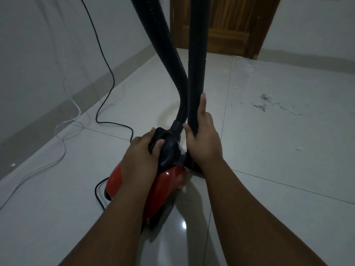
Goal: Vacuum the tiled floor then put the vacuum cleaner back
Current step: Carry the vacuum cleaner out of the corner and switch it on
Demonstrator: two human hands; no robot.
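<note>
Both hands on red canister vacuum (163,181), glossy tiled floor (269,160).
Left hand (140,156) grip curls around its black domed top; right hand (203,139) grip wraps the smooth rigid tube (197,64) beside the ribbed hose (169,54).

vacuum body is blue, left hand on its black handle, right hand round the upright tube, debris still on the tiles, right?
Not quite: the head view shows the vacuum body is red, not blue. The rest stands: left hand on the black handle, right hand round the upright tube, debris on the tiles.

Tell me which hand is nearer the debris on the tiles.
Right. The right hand grips the black wand, on the side toward the debris. The left hand holds the vacuum's dark handle, farther away.
</note>
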